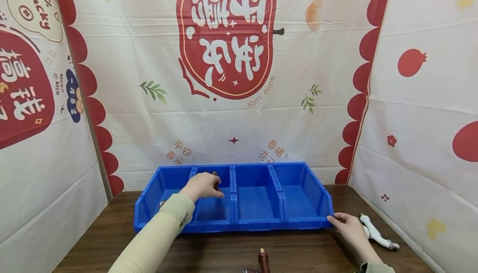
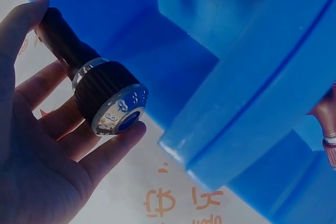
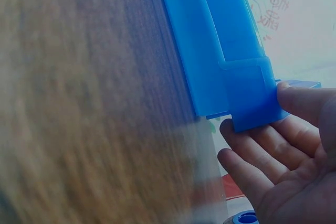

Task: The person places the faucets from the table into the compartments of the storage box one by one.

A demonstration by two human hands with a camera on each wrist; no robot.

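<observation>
A row of blue bins (image 1: 257, 225) with four side-by-side compartments stands on the table. Over the second compartment from the left, my left hand (image 1: 203, 185) holds a dark brown handle-like piece (image 2: 65, 40) between thumb and fingers. Its wide ribbed collar (image 2: 107, 90) ends in a silver ring with raised numerals. At the front right corner of the bins, my right hand (image 1: 349, 228) grips the blue edge (image 3: 257, 95), thumb on one side and fingers on the other.
A white curved piece with metal ends (image 1: 377, 235) lies right of my right hand. Near the front edge is a reddish-brown piece with a brass tip (image 1: 263, 260). Something small and shiny (image 1: 162, 203) sits in the leftmost compartment. A printed cloth (image 1: 231, 127) hangs behind the bins.
</observation>
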